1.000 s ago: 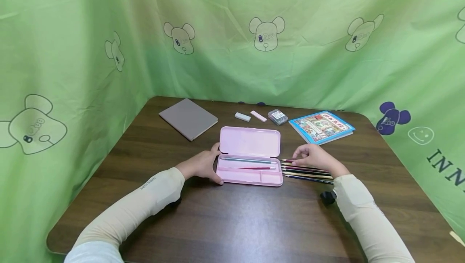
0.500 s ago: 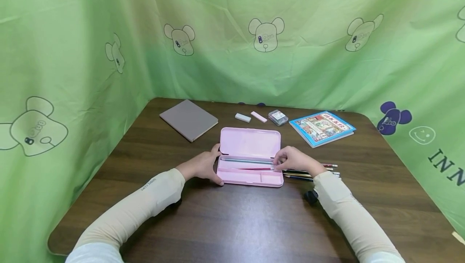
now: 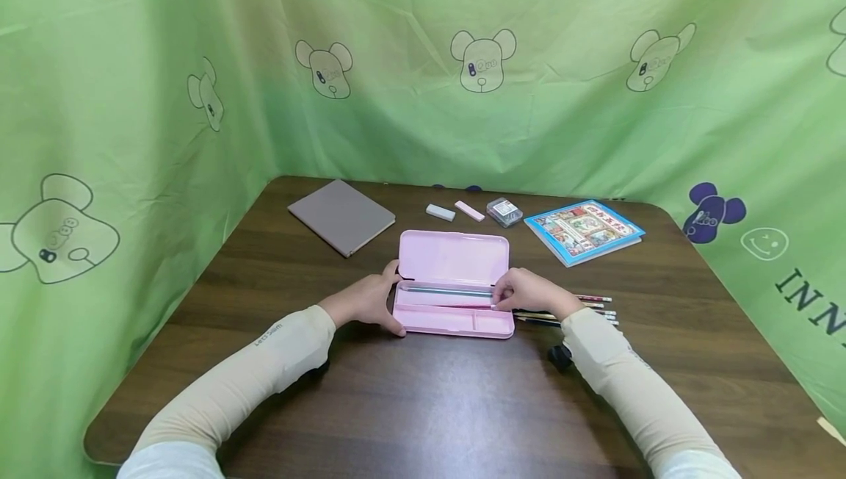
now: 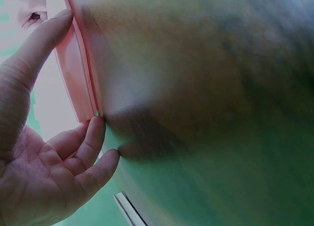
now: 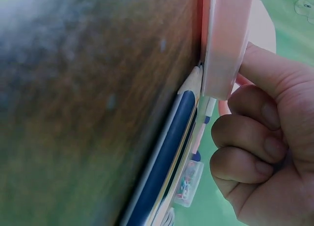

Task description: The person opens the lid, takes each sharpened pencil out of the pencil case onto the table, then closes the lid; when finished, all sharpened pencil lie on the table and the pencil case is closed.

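A pink pencil case [image 3: 456, 321] lies open on the table with its lid [image 3: 454, 256] raised at the back. Inside are a teal pencil [image 3: 449, 292] and a red pencil [image 3: 463, 307]. My left hand [image 3: 367, 300] grips the case's left end, thumb at the front corner and fingers behind. Over the right end, my right hand [image 3: 531, 293] reaches in with curled fingers and pinches the white-tipped end of the red pencil, its fingertips partly hidden. Several pencils [image 5: 179, 138] lie on the table just right of the case, points toward it, partly under my right wrist.
A grey notebook [image 3: 341, 216] lies back left. Behind the case are a white eraser [image 3: 440, 212], a pink bar [image 3: 469, 211] and a small clear box [image 3: 504, 212]. A blue-bordered book [image 3: 584, 231] lies back right. Green curtains [image 3: 410, 97] enclose the table.
My right hand has moved left from the loose pencils to the right end of the case, uncovering the pencils' far ends. The left hand has stayed on the case.
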{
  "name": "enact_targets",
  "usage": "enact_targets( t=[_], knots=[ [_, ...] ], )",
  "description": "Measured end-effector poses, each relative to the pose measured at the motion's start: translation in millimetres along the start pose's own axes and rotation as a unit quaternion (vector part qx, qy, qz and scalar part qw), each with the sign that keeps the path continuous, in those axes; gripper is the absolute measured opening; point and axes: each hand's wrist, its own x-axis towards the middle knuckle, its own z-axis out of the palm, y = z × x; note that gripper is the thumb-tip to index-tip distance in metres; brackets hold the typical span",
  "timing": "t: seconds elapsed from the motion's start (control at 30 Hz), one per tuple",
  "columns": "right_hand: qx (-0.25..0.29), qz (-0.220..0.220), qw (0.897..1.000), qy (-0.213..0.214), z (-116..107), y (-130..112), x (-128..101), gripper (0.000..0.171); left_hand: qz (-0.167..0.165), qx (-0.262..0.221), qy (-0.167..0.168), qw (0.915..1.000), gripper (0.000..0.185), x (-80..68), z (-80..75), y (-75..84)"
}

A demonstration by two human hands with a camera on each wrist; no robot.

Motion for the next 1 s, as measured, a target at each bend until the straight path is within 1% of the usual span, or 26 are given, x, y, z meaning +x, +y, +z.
enact_targets(
  t=[0.2, 0.43, 0.53, 0.67, 0.9, 1.0],
  knots=[
    [0.005, -0.004, 1.000, 0.018, -1.3, -3.4, -4.8, 0.007, 0.003, -0.003, 0.003, 1.0000, 0.117, -1.1, 0.6, 0.7],
    [0.003, -0.025, 0.997, 0.069, -6.1, 3.8, -16.7, 0.009, 0.006, 0.002, 0.006, 1.0000, 0.116, -2.9, 2.4, 1.5],
    [0.015, -0.015, 0.997, 0.079, -10.3, 8.9, -25.0, 0.008, 0.005, 0.004, 0.006, 1.0000, 0.118, -2.5, 1.4, 1.8],
    [0.025, 0.001, 0.996, 0.081, -17.2, 18.1, -39.3, 0.009, 0.002, 0.004, 0.003, 1.0000, 0.119, -1.8, 0.2, 1.9],
    [0.025, 0.030, 0.996, 0.084, -25.7, 33.4, -66.7, 0.012, 0.004, 0.007, 0.004, 1.0000, 0.116, -2.1, -0.5, 1.2],
    [0.027, 0.037, 0.995, 0.089, -28.3, 38.5, -79.3, 0.012, 0.004, 0.008, 0.003, 1.0000, 0.116, -2.5, -0.1, 1.0]
  ],
)
